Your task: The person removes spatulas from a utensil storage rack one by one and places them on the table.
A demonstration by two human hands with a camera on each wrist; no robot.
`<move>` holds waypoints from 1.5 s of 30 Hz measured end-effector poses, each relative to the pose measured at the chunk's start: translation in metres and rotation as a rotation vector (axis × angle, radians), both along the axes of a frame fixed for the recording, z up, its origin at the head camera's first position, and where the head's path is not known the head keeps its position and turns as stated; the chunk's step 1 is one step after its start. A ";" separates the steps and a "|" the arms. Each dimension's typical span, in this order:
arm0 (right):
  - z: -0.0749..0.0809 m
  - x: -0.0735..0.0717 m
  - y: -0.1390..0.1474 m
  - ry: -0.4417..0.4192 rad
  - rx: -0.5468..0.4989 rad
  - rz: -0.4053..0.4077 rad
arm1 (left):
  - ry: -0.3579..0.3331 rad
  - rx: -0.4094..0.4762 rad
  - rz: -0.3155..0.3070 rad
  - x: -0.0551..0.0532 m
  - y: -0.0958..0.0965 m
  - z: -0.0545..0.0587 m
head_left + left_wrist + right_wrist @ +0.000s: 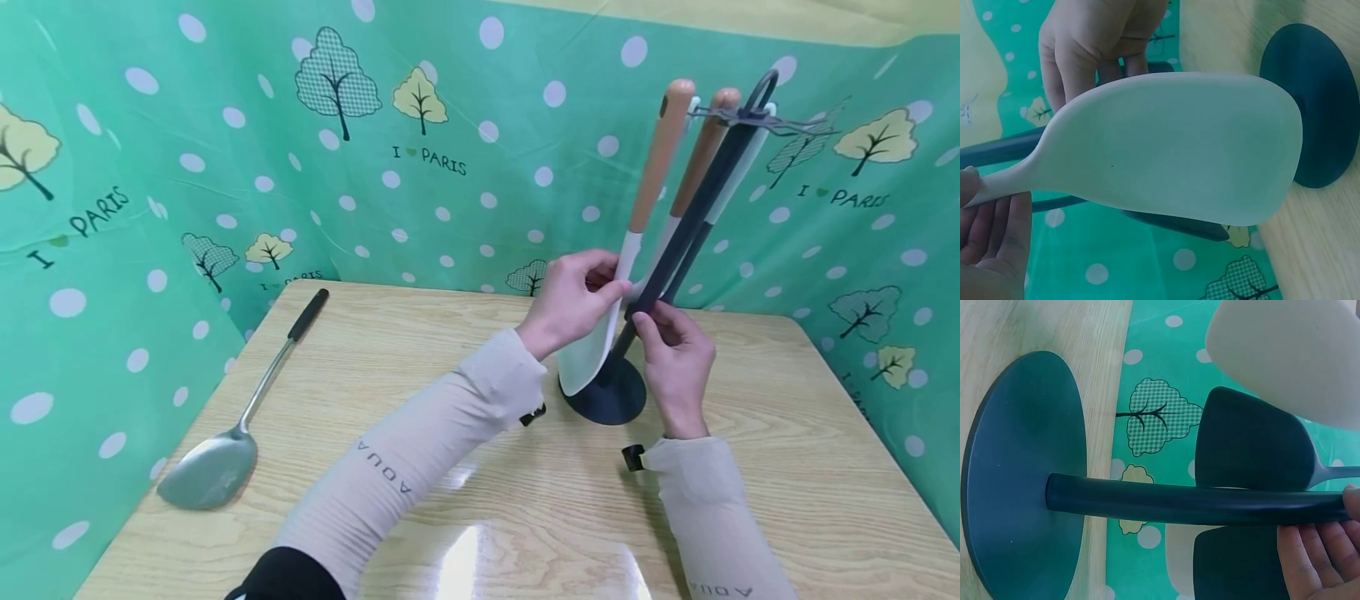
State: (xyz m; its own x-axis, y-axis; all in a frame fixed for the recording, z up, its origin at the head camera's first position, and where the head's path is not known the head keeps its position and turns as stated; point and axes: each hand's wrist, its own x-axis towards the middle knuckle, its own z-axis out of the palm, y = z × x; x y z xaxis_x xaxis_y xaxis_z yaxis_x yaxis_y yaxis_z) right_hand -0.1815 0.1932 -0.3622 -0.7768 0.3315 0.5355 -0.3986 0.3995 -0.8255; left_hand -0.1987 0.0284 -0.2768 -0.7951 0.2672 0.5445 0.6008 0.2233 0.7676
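Observation:
A white spatula [588, 364] with a wooden handle hangs by the near-left side of a black utensil stand [693, 208]. My left hand [573, 298] pinches its white neck between thumb and fingers. The spatula's broad white blade [1179, 150] faces the left wrist camera and hides part of the stand. Lower on the stand, my right hand [678, 360] grips the dark pole [1210, 505]. Other utensils hang around the pole, among them one with a wooden handle [699, 167] and a dark turner [1254, 440]. Their lower parts are mostly hidden in the head view.
A metal wok spatula [213, 471] with a black grip lies at the table's left side. The stand's round black base [622, 400] rests on the wooden table [420, 350]. Wire hooks [780, 125] spread at its top. Polka-dot green cloth [450, 208] surrounds the table behind and beside.

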 end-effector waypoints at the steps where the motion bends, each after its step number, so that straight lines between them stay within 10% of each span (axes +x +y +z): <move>1: -0.001 0.000 0.000 -0.006 0.001 -0.004 | 0.002 0.006 0.001 0.000 -0.001 0.000; 34: 0.021 0.017 -0.012 -0.025 -0.019 0.017 | -0.116 -0.063 0.025 0.016 -0.047 -0.032; 45: 0.000 0.001 0.000 -0.024 -0.031 0.019 | -0.124 -0.066 0.015 0.028 -0.061 -0.040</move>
